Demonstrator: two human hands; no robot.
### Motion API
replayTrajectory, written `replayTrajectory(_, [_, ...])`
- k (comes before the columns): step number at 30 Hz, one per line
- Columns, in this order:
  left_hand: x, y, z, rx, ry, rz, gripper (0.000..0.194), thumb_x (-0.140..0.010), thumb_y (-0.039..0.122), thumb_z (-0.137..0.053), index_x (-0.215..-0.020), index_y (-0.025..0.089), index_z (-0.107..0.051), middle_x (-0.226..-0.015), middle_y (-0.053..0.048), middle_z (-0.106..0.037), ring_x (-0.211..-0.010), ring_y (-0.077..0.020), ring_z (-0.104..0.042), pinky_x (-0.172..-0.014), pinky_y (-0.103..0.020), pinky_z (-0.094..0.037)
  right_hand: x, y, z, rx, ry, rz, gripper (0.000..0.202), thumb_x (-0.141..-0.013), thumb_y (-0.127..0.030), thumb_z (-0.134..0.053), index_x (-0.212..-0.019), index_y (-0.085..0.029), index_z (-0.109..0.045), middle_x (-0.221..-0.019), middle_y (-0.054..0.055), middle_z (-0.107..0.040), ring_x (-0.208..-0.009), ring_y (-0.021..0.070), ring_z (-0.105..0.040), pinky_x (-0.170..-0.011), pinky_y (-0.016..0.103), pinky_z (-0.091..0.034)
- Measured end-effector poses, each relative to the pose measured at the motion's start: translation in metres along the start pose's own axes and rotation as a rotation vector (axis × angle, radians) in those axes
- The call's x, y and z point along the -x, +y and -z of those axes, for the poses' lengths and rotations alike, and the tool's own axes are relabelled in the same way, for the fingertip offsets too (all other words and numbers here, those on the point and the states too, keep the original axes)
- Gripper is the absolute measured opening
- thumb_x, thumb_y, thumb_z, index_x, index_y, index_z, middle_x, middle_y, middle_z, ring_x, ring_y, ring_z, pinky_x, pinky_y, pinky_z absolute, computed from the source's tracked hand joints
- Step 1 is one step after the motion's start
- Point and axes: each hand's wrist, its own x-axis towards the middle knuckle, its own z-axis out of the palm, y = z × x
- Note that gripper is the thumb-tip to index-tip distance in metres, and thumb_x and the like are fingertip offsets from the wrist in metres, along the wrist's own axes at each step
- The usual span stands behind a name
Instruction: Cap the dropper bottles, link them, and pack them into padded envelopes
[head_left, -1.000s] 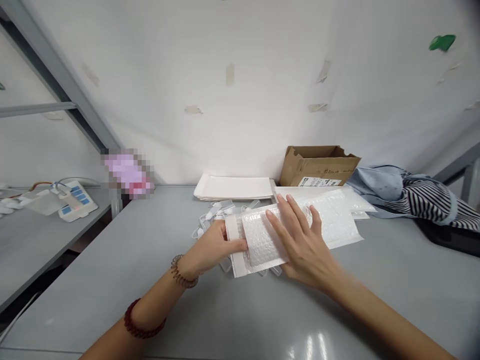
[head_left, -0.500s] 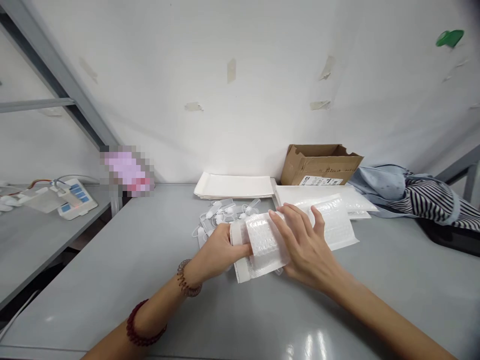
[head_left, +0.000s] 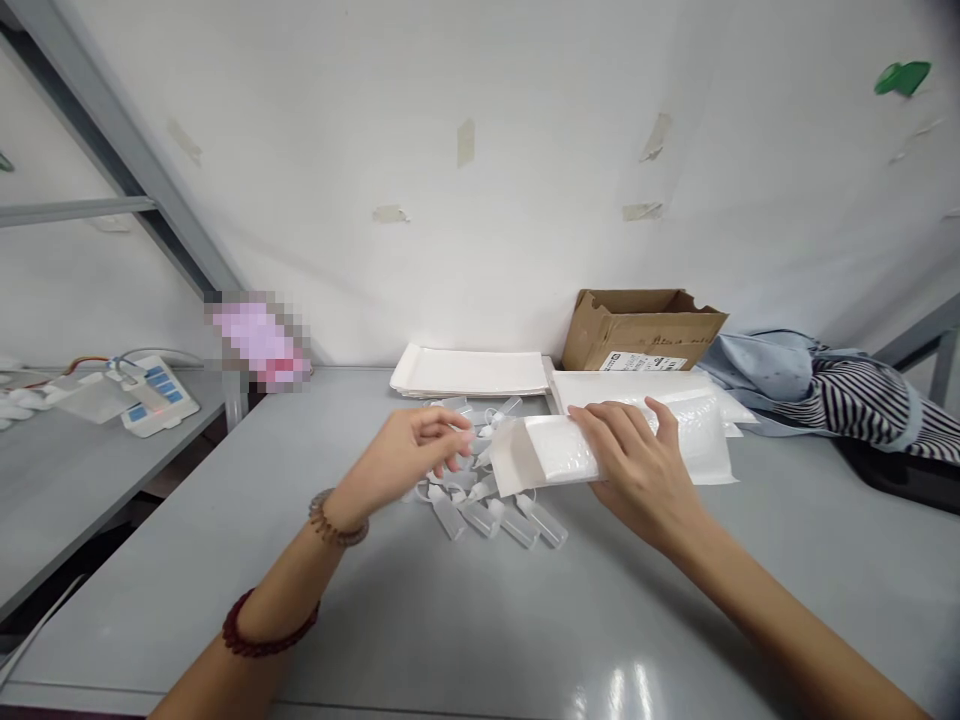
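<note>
My right hand (head_left: 637, 465) grips a white bubble mailer (head_left: 562, 450) by its middle, thumb underneath and fingers on top. The mailer is tilted, with its flap end towards the left. My left hand (head_left: 409, 452) hovers left of the mailer's end, apart from it, with loosely curled fingers and nothing visible in them. Under and between the hands lies a pile of small clear plastic squeeze bottles (head_left: 514, 522) with white caps. Part of the pile is hidden by the left hand and the mailer.
A stack of white mailers (head_left: 472, 372) lies at the back by the wall. More bubble mailers (head_left: 739, 412) lie behind my right hand, before an open cardboard box (head_left: 645, 335). Striped cloth (head_left: 859, 400) rests at the right. A white device with blue buttons (head_left: 159, 395) sits at the left.
My left hand has come out of the mailer's opening and moved left. The mailer has shifted right in my right hand, so more of the bottles show.
</note>
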Motion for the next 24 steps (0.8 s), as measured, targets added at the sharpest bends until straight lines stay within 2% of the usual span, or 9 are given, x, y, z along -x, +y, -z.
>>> replayTrajectory(1, [-0.002, -0.002, 0.008, -0.057, 0.085, -0.012, 0.031, -0.079, 0.042, -0.057, -0.094, 0.015, -0.064, -0.08, -0.006, -0.071, -0.065, -0.0169, -0.064, -0.057, -0.027, -0.051, 0.0, 0.002, -0.001, 0.002, -0.01, -0.009, 0.045, -0.069, 0.003, -0.04, -0.111, -0.011, -0.05, -0.098, 0.013, -0.065, -0.093, 0.0252, -0.057, -0.094, 0.049, -0.03])
replayTrajectory(3, [-0.008, -0.01, 0.02, -0.308, 0.287, -0.025, 0.031, -0.08, 0.043, -0.052, -0.089, 0.016, -0.066, -0.084, -0.006, -0.071, -0.075, -0.0197, -0.065, -0.065, -0.029, -0.053, 0.0, 0.005, -0.002, -0.006, -0.028, -0.025, 0.045, -0.068, 0.002, -0.041, -0.111, -0.012, -0.05, -0.099, 0.012, -0.065, -0.093, 0.0251, -0.057, -0.094, 0.048, -0.029])
replayTrajectory(6, [-0.018, -0.028, 0.028, -0.452, 0.413, 0.006, 0.03, -0.076, 0.038, -0.055, -0.088, 0.013, -0.066, -0.093, -0.011, -0.07, -0.089, -0.0266, -0.063, -0.082, -0.04, -0.048, 0.002, 0.006, -0.005, -0.036, -0.061, -0.043, 0.043, -0.07, 0.0, -0.043, -0.11, -0.012, -0.05, -0.1, 0.012, -0.064, -0.093, 0.0251, -0.056, -0.094, 0.047, -0.029])
replayTrajectory(10, [-0.028, -0.049, 0.024, -0.549, 0.394, 0.026, 0.03, -0.071, 0.039, -0.058, -0.085, 0.015, -0.068, -0.094, -0.01, -0.071, -0.09, -0.0294, -0.062, -0.081, -0.04, -0.047, 0.004, 0.005, -0.008, -0.053, -0.1, -0.049, 0.042, -0.072, -0.002, -0.043, -0.111, -0.012, -0.051, -0.102, 0.012, -0.064, -0.094, 0.0254, -0.055, -0.093, 0.047, -0.028])
replayTrajectory(14, [-0.032, -0.056, 0.019, -0.603, 0.391, 0.02, 0.024, -0.07, 0.038, -0.058, -0.073, 0.017, -0.068, -0.085, -0.008, -0.07, -0.09, -0.0309, -0.06, -0.079, -0.039, -0.047, 0.004, 0.004, -0.01, -0.069, -0.114, -0.056, 0.042, -0.073, -0.002, -0.043, -0.113, -0.012, -0.051, -0.103, 0.012, -0.063, -0.095, 0.0256, -0.055, -0.093, 0.047, -0.028])
replayTrajectory(17, [-0.029, -0.049, 0.019, -0.612, 0.416, -0.005, 0.026, -0.072, 0.039, -0.056, -0.075, 0.016, -0.068, -0.087, -0.009, -0.07, -0.091, -0.0313, -0.058, -0.079, -0.04, -0.047, 0.004, 0.004, -0.01, -0.083, -0.134, -0.065, 0.042, -0.073, -0.002, -0.044, -0.113, -0.013, -0.051, -0.104, 0.012, -0.063, -0.096, 0.0255, -0.055, -0.093, 0.047, -0.028])
replayTrajectory(20, [-0.02, -0.033, 0.019, -0.582, 0.406, -0.058, 0.031, -0.077, 0.044, -0.053, -0.083, 0.017, -0.068, -0.091, -0.008, -0.069, -0.083, -0.0259, -0.059, -0.072, -0.035, -0.048, 0.006, 0.003, -0.01, -0.081, -0.152, -0.077, 0.041, -0.074, -0.003, -0.044, -0.114, -0.012, -0.051, -0.105, 0.012, -0.063, -0.095, 0.0256, -0.054, -0.093, 0.047, -0.028])
replayTrajectory(22, [-0.012, -0.02, 0.017, -0.541, 0.333, -0.117, 0.032, -0.08, 0.046, -0.052, -0.089, 0.019, -0.067, -0.091, -0.004, -0.068, -0.071, -0.0186, -0.058, -0.065, -0.029, -0.048, 0.007, 0.002, -0.01, -0.079, -0.156, -0.078, 0.042, -0.074, -0.004, -0.044, -0.116, -0.012, -0.05, -0.106, 0.013, -0.063, -0.096, 0.0263, -0.054, -0.093, 0.048, -0.028])
replayTrajectory(24, [-0.004, -0.009, 0.012, -0.447, 0.184, -0.229, 0.029, -0.081, 0.044, -0.054, -0.09, 0.02, -0.067, -0.088, -0.003, -0.068, -0.067, -0.0147, -0.056, -0.062, -0.025, -0.047, 0.007, 0.002, -0.01, -0.074, -0.157, -0.076, 0.044, -0.074, -0.005, -0.044, -0.118, -0.01, -0.048, -0.107, 0.014, -0.062, -0.097, 0.0271, -0.053, -0.092, 0.048, -0.028])
